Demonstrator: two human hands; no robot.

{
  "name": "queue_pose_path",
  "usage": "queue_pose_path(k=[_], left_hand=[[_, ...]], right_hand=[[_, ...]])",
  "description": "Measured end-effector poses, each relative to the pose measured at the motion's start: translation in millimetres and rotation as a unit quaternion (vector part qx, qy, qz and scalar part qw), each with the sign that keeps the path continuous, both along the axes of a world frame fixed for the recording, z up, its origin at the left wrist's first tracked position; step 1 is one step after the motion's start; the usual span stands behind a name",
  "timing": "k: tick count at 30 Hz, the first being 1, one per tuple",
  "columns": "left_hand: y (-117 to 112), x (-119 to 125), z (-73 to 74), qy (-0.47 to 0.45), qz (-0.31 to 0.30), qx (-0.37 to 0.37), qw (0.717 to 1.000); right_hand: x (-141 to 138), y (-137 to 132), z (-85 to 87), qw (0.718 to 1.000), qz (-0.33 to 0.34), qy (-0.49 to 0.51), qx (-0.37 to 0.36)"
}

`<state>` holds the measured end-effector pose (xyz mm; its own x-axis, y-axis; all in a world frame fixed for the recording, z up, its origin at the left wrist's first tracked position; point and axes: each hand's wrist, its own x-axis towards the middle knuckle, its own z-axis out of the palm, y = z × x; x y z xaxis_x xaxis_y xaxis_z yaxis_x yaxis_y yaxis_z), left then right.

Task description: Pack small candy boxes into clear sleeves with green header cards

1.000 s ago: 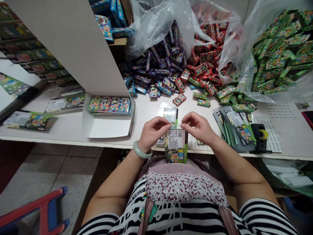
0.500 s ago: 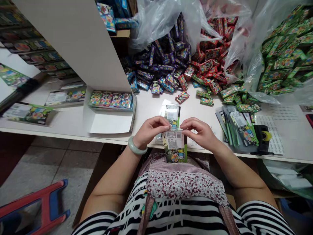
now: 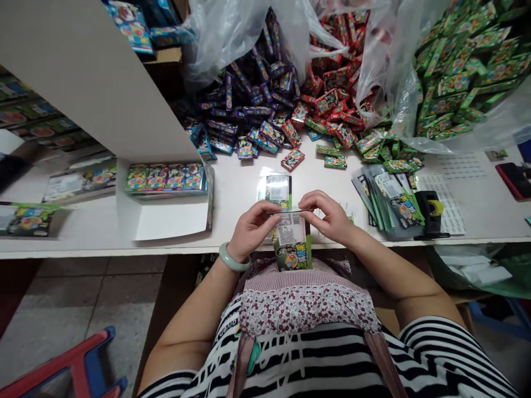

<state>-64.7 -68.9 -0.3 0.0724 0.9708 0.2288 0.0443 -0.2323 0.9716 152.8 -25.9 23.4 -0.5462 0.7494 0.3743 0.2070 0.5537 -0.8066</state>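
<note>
My left hand (image 3: 252, 228) and my right hand (image 3: 327, 216) pinch the top edge of a small printed pouch (image 3: 292, 243), green and black with a white label. It stands upright against my apron at the table's front edge. A jade bangle (image 3: 231, 258) circles my left wrist. Just behind my hands another flat pouch (image 3: 277, 190) lies on the white table (image 3: 240, 188).
Heaps of small boxes fill the back: purple-blue (image 3: 249, 105), red (image 3: 332, 99), green in a clear bag (image 3: 460, 66). An open white carton (image 3: 166, 188) with a row of boxes stands left. Stacked flat pouches (image 3: 390, 202) and a tape dispenser (image 3: 431, 213) lie right.
My view has swung a little, shifting the scene leftward. My hands have drawn closer together along the pouch's top edge.
</note>
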Motion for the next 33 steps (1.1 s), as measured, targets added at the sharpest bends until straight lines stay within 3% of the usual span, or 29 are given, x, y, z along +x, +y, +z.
queue_pose_path(k=[4,7,9,11,13,15,17,19,23,33], left_hand=[[5,6,1.8,0.03,0.015,-0.003,0.999],[7,9,0.9,0.047,0.025,-0.004,0.999],[8,11,-0.3,0.061,0.03,-0.005,0.998],[9,9,-2.1,0.07,0.039,-0.012,0.997],[11,7,-4.3,0.069,0.05,-0.02,0.996],[12,6,-6.4,0.064,0.057,-0.025,0.996],[13,5,-7.6,0.066,0.061,-0.03,0.996],[13,6,-7.7,0.072,0.062,-0.034,0.995],[14,7,-7.1,0.079,0.063,-0.041,0.994],[13,9,-8.2,0.085,0.063,-0.044,0.993]], right_hand=[[-8,-9,-8.7,0.997,-0.069,0.019,-0.005],[-4,-9,-11.4,0.998,-0.046,-0.004,-0.034],[13,0,-13.5,0.997,0.005,-0.009,-0.074],[43,13,-18.2,0.992,-0.004,-0.008,-0.122],[79,29,-26.6,0.981,-0.111,-0.051,-0.152],[109,41,-37.6,0.943,-0.241,-0.168,-0.155],[125,48,-49.0,0.902,-0.286,-0.278,-0.162],[128,49,-58.3,0.884,-0.276,-0.335,-0.172],[121,44,-67.9,0.88,-0.265,-0.354,-0.174],[120,44,-70.5,0.882,-0.259,-0.351,-0.18]])
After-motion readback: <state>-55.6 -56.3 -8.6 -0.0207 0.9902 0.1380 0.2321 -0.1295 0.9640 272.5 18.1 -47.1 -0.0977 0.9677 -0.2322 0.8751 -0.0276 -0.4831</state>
